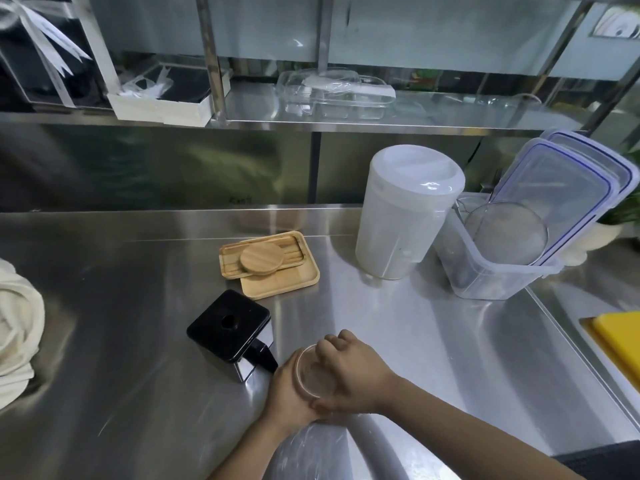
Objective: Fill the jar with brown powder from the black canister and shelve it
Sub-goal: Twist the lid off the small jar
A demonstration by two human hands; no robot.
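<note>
Both the left hand [289, 393] and right hand [349, 372] gripped the jar [313, 375], seemingly empty; the canister [230, 332] stood closed, so filling and shelving remained.

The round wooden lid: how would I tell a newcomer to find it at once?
Start at the steel counter and find the two stacked wooden trays behind the black canister. The round wooden lid lies flat on the upper tray, the only round wooden piece there.
</note>
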